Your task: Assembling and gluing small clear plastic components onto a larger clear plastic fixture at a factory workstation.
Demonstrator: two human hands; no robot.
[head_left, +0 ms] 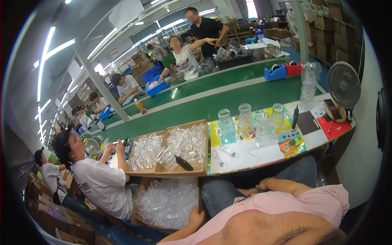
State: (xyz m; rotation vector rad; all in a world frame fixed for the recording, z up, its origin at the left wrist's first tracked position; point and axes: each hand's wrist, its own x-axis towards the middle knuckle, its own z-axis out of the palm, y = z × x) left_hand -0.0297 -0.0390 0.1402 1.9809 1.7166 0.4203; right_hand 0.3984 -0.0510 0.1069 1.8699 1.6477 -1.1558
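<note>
Our left hand (197, 216) rests on the edge of the cardboard box (141, 216) of clear plastic bags (169, 202) beside our knee, grip loosely closed over its rim. Our right hand (261, 184) lies curled on our thigh, holding nothing, below the surface (261, 153) with glass flasks (246, 120).

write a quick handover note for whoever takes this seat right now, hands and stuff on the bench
Left hand: grips the rim of the cardboard box of clear plastic bags by the knee.
Right hand: rests on the lap, seems to hold nothing.
On the bench: two trays of clear plastic pieces, a black tool in one; four glass bottles upright on the coloured sheet.
Done or left: cannot tell; neither hand is at the bench.
</note>
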